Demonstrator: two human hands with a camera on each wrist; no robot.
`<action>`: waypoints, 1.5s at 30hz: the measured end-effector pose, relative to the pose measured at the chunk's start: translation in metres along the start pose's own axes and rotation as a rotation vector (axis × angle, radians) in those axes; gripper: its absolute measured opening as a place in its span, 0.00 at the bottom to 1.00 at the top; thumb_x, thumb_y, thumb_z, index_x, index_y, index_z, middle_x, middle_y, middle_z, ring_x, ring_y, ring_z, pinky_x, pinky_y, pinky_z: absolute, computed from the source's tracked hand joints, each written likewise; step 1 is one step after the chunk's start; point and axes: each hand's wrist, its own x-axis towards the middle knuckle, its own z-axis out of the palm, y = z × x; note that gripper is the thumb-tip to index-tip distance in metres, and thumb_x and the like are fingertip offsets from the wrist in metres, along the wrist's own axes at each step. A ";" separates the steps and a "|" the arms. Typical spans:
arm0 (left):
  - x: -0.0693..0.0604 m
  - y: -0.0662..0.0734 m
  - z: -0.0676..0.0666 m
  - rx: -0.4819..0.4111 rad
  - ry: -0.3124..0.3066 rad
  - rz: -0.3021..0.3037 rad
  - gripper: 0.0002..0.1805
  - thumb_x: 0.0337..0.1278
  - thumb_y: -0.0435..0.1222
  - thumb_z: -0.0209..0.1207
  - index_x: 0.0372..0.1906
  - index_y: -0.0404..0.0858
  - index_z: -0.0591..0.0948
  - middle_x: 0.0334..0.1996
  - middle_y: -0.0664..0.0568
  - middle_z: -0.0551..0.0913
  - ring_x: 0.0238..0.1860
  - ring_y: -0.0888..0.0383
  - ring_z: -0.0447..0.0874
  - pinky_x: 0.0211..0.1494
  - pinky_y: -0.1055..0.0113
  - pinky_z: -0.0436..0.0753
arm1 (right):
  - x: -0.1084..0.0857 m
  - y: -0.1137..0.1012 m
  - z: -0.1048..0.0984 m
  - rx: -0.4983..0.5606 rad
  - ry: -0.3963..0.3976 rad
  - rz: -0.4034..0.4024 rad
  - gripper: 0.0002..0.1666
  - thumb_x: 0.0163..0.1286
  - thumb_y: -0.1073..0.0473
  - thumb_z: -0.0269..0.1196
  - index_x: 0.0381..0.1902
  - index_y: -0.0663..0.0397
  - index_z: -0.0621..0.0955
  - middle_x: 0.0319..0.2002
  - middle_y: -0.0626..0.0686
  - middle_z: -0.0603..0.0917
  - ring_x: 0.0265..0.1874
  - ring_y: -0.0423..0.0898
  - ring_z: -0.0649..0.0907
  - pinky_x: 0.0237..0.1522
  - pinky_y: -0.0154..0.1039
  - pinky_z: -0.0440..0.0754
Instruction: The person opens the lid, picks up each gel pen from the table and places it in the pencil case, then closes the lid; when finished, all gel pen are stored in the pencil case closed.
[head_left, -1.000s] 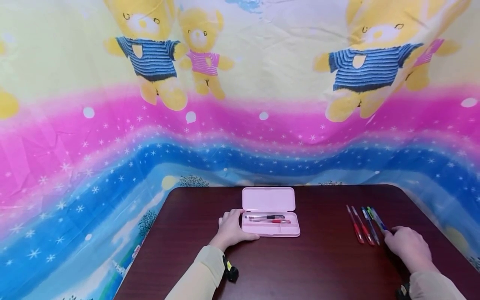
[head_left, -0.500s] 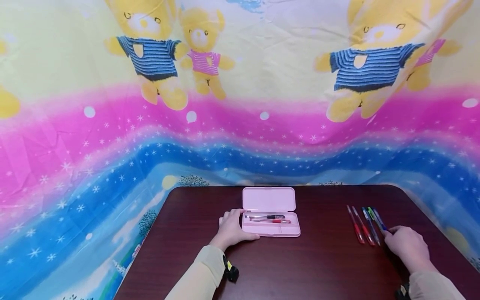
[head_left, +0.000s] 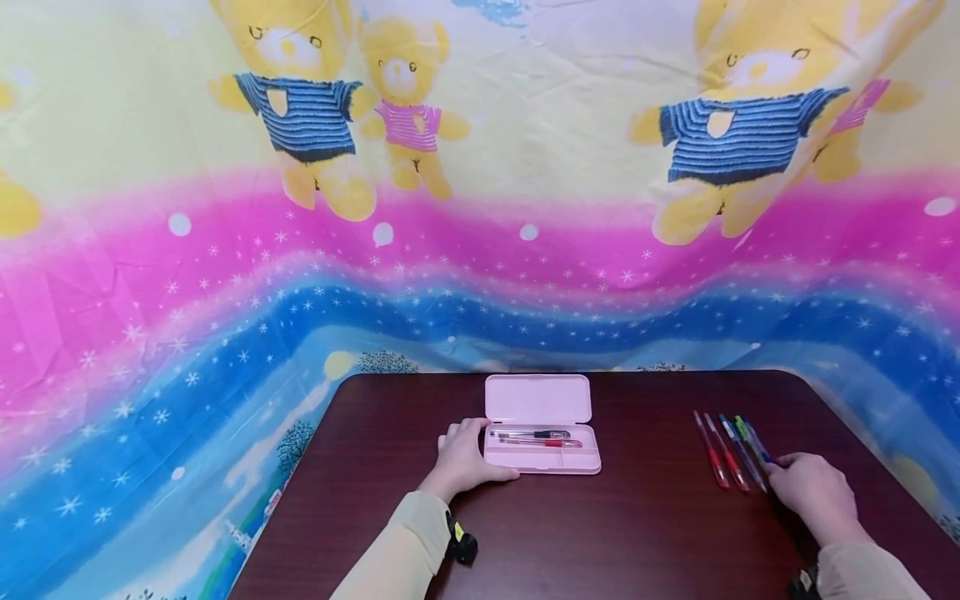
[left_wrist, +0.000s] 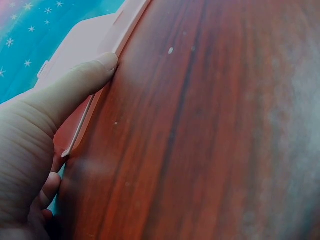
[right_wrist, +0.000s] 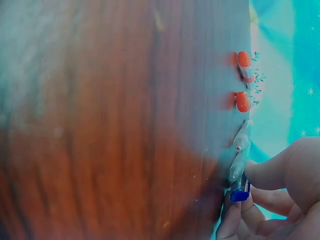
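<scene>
A pink pencil case (head_left: 537, 398) lies with its lid raised, a black pen (head_left: 557, 433) and a red pen (head_left: 555, 443) inside. My left hand (head_left: 459, 458) grips its left end, thumb along the front edge; the left wrist view shows that thumb against the case (left_wrist: 90, 40). At the right, two red pens (head_left: 716, 462) lie beside a dark pen (head_left: 738, 446) and a green-ended pen (head_left: 741, 427). My right hand (head_left: 813, 492) pinches a blue-capped pen (right_wrist: 240, 195) at its near end; in the right wrist view, the thumb also touches a clear-tipped pen (right_wrist: 237, 169).
Both objects and hands are on a dark brown table (head_left: 637, 533) with rounded far corners. Behind it hangs a patterned cloth (head_left: 450, 317) with bears and snowflakes, which also shows past the table's left and right edges.
The dark pen beside the green-ended one has turned slightly, its near end closer to my right fingers. The green-ended and blue-capped pens lie closer together. My left hand and the case have stayed put.
</scene>
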 end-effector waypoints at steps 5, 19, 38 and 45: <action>0.000 0.000 0.000 0.001 0.000 0.002 0.61 0.31 0.69 0.84 0.74 0.45 0.77 0.68 0.49 0.82 0.66 0.48 0.74 0.65 0.46 0.69 | 0.000 0.000 -0.003 -0.002 0.020 -0.026 0.26 0.75 0.53 0.64 0.56 0.74 0.86 0.57 0.79 0.84 0.48 0.75 0.83 0.50 0.68 0.82; 0.000 0.001 -0.001 0.005 -0.008 -0.007 0.61 0.31 0.69 0.84 0.74 0.45 0.77 0.68 0.49 0.82 0.66 0.48 0.74 0.66 0.46 0.69 | -0.010 -0.041 -0.006 0.019 0.131 -0.162 0.28 0.79 0.53 0.61 0.66 0.70 0.82 0.58 0.78 0.83 0.40 0.67 0.84 0.33 0.56 0.80; 0.000 -0.002 0.001 0.011 -0.008 -0.007 0.61 0.32 0.70 0.84 0.74 0.45 0.77 0.69 0.49 0.82 0.67 0.48 0.74 0.66 0.45 0.69 | -0.029 -0.163 0.042 0.084 0.271 -0.545 0.14 0.77 0.62 0.67 0.54 0.60 0.92 0.50 0.66 0.87 0.43 0.62 0.86 0.46 0.62 0.83; 0.003 -0.003 0.003 0.027 -0.014 -0.008 0.62 0.32 0.71 0.83 0.74 0.45 0.76 0.69 0.49 0.82 0.67 0.48 0.73 0.67 0.45 0.69 | -0.033 -0.202 0.072 0.049 0.288 -0.697 0.10 0.72 0.66 0.72 0.48 0.55 0.94 0.39 0.56 0.87 0.39 0.55 0.85 0.48 0.58 0.85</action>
